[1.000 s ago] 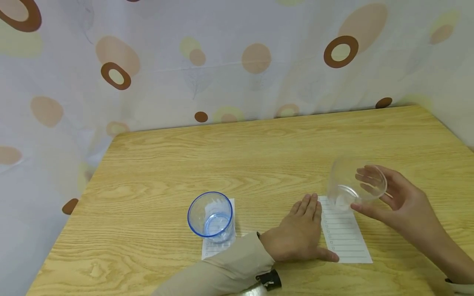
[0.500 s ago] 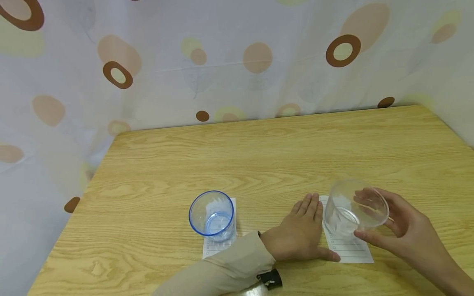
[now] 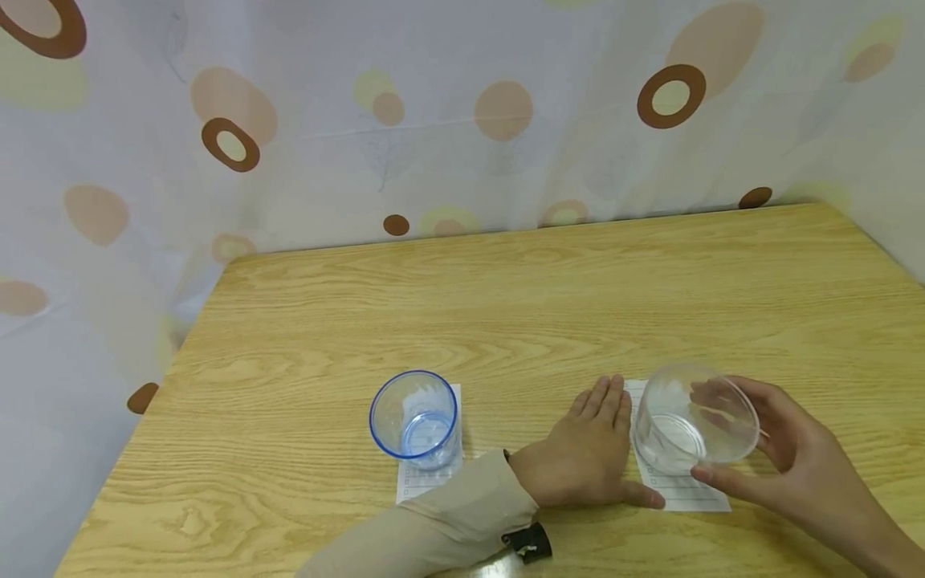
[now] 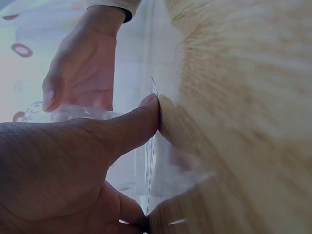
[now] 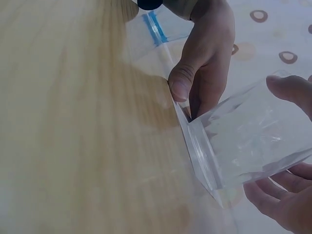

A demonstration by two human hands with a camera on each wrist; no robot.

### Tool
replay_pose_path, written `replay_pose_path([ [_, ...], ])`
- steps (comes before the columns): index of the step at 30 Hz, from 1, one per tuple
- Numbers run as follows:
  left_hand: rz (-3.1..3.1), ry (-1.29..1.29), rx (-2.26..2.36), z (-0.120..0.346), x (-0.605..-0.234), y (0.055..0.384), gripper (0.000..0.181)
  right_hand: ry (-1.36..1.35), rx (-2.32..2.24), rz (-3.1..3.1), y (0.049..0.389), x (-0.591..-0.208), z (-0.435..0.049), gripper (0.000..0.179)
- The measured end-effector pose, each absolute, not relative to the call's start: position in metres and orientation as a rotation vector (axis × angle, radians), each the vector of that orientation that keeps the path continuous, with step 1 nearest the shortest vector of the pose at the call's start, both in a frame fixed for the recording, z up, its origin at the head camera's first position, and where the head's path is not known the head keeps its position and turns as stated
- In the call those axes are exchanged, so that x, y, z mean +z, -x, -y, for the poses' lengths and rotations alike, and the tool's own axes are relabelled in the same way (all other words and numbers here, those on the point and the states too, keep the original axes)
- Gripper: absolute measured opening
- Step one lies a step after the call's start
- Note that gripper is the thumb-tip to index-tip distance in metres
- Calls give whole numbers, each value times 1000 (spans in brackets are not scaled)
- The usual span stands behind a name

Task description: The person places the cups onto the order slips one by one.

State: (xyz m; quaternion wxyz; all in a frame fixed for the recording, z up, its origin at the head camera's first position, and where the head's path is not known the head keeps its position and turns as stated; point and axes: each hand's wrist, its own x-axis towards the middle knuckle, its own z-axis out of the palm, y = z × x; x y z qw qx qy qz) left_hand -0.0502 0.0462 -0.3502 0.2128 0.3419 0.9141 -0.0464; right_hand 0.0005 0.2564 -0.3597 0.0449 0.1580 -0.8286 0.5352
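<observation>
My right hand [image 3: 784,466] grips a clear plastic cup [image 3: 661,449] from its right side, thumb at the near wall and fingers behind. The cup's base is right at a lined paper slip [image 3: 697,499], its mouth upward. My left hand [image 3: 581,453] lies flat with straight fingers, its fingertips and thumb at the slip's left edge. In the left wrist view the left thumb [image 4: 141,119] presses down by the paper. The right wrist view has the clear cup [image 5: 258,136] between the right thumb [image 5: 290,90] and fingers, close to the left hand [image 5: 209,63].
A blue-rimmed clear cup [image 3: 413,413] stands on a second lined slip [image 3: 415,483], left of the left forearm [image 3: 433,522]. All of this is on a wooden table [image 3: 325,321]. A curtain with printed circles [image 3: 433,120] hangs behind the table.
The right hand has lowered the clear cup and brought it nearer, down to the right-hand slip. The left hand and the blue-rimmed cup have stayed in place.
</observation>
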Motion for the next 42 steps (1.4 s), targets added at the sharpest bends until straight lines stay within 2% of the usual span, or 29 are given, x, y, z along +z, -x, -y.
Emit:
replay_pose_path([
  [12, -2548, -954, -129, -46, -352, 52, 109, -602, 1738, 2476, 0, -361, -256, 87],
  [42, -2557, -946, -71, -47, -353, 60, 105, -698, 1820, 2363, 19, -370, -261, 91],
])
